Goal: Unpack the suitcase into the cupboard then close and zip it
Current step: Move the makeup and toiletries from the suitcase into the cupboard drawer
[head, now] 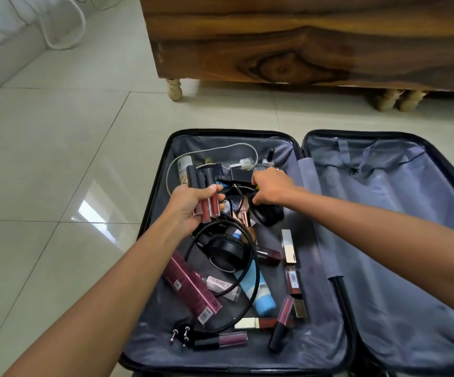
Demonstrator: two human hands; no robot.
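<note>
The suitcase (326, 357) lies open on the tiled floor (57, 159) before a wooden cupboard (302, 39); the left hand (193, 205) grips several lip-gloss tubes (206, 197); the right hand (272, 187) curls among tangled cables (236, 190) (what it pinches, I cannot tell); headphones (225, 253), a blue tube (258, 289) and a maroon box (190, 287) crowd the lining.
</note>
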